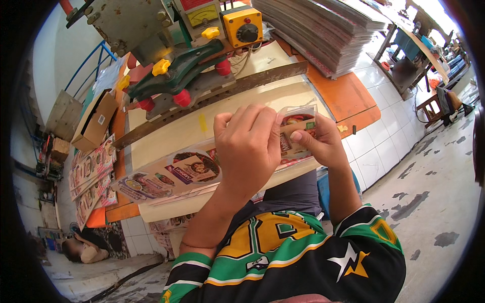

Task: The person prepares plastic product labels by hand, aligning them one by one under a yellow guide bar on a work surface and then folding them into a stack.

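Observation:
A long printed strip point(169, 177) with food pictures slants across the pale board point(166, 134) in front of me. More such strips lie beneath it. My left hand point(250, 146) is closed at the strip's right part, its fingertips pinched near the upper edge and hiding part of the print. At the far right end, my right hand point(326, 143) grips the strip, thumb on its face and fingers behind. A clear glossy edge shows at that raised end. Just beyond the board's middle runs a long metal bar point(252, 81), apart from both hands.
Over the orange table point(348, 98) stands a press machine point(177, 76) with yellow knobs and red feet. A tall sheet stack point(323, 35) is at the back right. On the left are a cardboard box point(94, 121) and loose printed strips point(93, 171). Another person point(86, 247) is at lower left.

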Demonstrator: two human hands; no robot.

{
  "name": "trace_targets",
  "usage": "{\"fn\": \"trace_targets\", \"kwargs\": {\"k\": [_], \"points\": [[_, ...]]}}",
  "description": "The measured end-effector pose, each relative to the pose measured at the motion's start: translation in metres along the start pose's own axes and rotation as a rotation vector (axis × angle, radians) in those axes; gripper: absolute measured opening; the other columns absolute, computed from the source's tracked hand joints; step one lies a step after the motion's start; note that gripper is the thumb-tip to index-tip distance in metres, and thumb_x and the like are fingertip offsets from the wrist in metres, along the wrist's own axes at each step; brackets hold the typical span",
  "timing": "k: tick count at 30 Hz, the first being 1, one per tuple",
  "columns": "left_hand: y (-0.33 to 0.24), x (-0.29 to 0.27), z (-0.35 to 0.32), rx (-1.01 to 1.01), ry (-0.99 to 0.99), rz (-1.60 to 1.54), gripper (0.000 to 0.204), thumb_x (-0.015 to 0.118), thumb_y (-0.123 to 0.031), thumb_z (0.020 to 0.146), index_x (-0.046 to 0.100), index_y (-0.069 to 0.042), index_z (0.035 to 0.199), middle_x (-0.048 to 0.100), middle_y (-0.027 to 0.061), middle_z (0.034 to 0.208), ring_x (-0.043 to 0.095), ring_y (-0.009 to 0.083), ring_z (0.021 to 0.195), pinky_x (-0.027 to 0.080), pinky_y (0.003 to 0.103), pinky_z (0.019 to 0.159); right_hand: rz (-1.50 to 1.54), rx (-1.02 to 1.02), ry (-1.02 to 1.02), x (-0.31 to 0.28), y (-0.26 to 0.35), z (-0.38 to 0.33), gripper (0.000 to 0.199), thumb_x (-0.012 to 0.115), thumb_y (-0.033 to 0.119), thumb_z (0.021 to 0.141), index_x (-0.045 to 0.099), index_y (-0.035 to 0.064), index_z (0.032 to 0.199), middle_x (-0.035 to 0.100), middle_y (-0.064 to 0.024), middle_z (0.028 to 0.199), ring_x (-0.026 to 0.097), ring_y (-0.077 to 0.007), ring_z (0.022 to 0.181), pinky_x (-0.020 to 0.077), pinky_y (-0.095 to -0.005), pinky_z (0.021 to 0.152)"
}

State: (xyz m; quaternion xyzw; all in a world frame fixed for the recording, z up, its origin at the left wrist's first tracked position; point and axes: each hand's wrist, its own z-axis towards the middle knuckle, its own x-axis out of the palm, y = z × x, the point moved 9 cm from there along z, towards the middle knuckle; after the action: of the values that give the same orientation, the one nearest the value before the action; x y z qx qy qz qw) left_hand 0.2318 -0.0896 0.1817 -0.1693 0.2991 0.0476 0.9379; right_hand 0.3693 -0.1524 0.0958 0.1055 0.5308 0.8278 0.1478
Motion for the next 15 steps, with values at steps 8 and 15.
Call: {"fn": "trace_targets", "kwargs": {"k": [8,15], "points": [[-0.014,-0.015,-0.006,0.011,-0.026,-0.018,0.008,0.071,-0.011,0.090,0.068,-0.005,0.095,0.065,0.0048,0.085,0.063,0.0237,0.075,0.040,0.037,0.073,-0.115,-0.009,0.087,0.012,0.013,-0.012,0.031,0.074,0.016,0.097,0.068,-0.0045,0.119,0.074,-0.0102,0.101,0.068,-0.0154,0.088,0.0539,-0.0309,0.080],[-0.008,-0.032,-0.012,-0.035,-0.161,-0.104,0.003,0.066,-0.004,0.092,0.069,-0.004,0.092,0.069,0.0081,0.083,0.065,0.0257,0.074,0.044,0.038,0.079,-0.254,-0.164,0.057,0.029,0.032,-0.012,0.029,0.073,0.017,0.096,0.070,-0.0015,0.119,0.075,-0.0122,0.100,0.070,-0.0212,0.082,0.0537,-0.0325,0.076]]}}
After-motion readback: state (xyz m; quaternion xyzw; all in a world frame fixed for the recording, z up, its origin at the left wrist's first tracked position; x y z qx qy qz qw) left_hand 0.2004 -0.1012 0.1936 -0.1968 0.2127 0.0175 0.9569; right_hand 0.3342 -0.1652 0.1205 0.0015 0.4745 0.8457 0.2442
